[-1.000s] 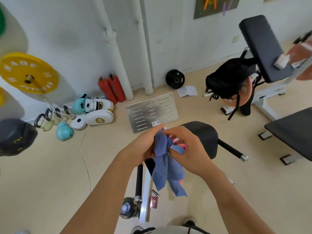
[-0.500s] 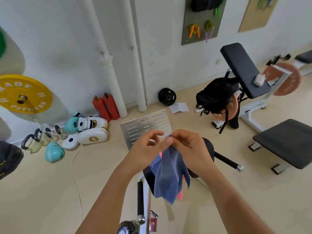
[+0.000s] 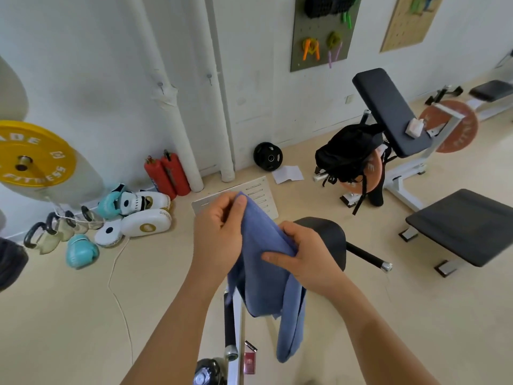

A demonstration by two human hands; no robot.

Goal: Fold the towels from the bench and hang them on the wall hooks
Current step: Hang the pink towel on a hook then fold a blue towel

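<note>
My left hand [image 3: 216, 234] pinches the top corner of the blue towel [image 3: 263, 273] between thumb and fingers [image 3: 241, 202], pressed together on the cloth. My right hand [image 3: 305, 257] grips the towel lower, at its right edge — the thumb lies flat across the fabric and the other fingers are curled behind it, so I cannot see them fully. The towel hangs in the air between both hands, above the black padded seat [image 3: 330, 234]; it is plain, soft and wrinkled, with one long tail falling down lower than the rest. How many layers it has I cannot tell.

Further out I count one towel, two red cylinders [image 3: 169, 173] at the wall, two white boxing pads [image 3: 144, 215], and three kettlebells [image 3: 58, 229] — their shapes are small and not sure. The yellow weight plate [image 3: 33, 154] is cut off by the left border. On the wall two pegboards [image 3: 322, 31] carry small coloured items that I cannot make out.
</note>
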